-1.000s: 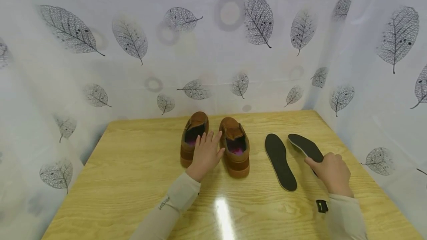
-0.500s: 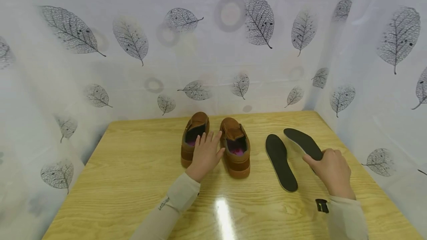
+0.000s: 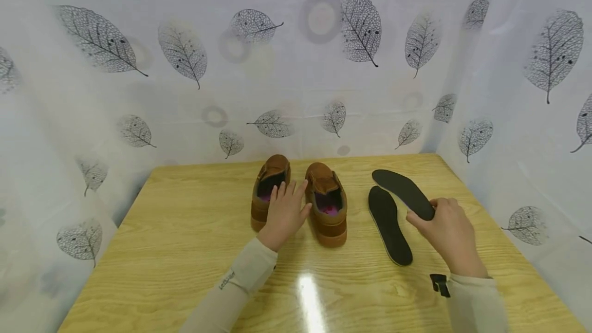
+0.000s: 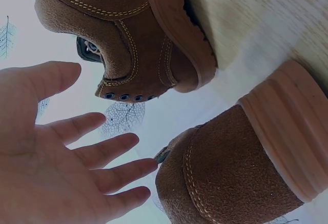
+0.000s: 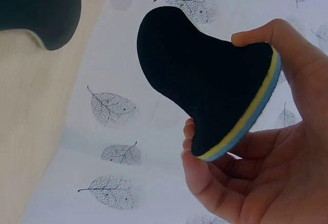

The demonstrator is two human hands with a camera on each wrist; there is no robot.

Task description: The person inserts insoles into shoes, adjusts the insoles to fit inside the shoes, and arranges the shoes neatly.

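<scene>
My right hand [image 3: 448, 233] holds a black insole [image 3: 407, 192] by its heel end, thumb on one edge and fingers on the other. In the right wrist view this insole [image 5: 189, 75] shows a yellow and blue layered edge. A second black insole [image 3: 388, 225] lies flat on the table, left of the right hand. My left hand [image 3: 285, 215] hovers with fingers spread over the gap between two brown shoes, the left shoe [image 3: 259, 212] and the right shoe [image 3: 329, 227]. Both stand toes away. In the left wrist view, the left palm [image 4: 46, 167] holds nothing.
The wooden table [image 3: 185, 251] carries the shoes and insoles. A white curtain [image 3: 296, 76] with leaf prints rises behind its back edge and along both sides. A black strap piece [image 3: 439, 285] hangs at the right cuff.
My right hand has moved left and slightly up, and its insole has lifted and swung left until its toe end is beyond the lying insole's tip. The left hand stays put.
</scene>
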